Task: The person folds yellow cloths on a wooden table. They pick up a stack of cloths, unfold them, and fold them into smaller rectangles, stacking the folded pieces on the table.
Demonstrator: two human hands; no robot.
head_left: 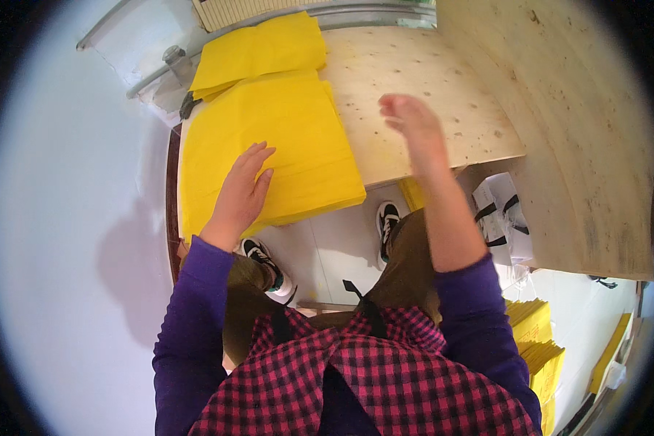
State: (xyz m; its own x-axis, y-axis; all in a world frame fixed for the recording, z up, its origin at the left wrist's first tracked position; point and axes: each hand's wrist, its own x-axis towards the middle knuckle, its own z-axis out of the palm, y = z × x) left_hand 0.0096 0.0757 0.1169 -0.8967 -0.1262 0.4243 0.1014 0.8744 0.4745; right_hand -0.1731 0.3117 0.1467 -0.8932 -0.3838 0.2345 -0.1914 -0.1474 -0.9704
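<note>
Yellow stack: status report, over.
Left hand flat on yellow sheet stack, open. Right hand raised above plywood table, empty, blurred. Nothing in the way.

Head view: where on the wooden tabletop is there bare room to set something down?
The bare patch is the plywood tabletop right of the near yellow stack, under the raised right hand, up to the curved wooden panel. The left side is crowded: the left hand lies flat on that stack, with a second yellow stack behind it.
</note>
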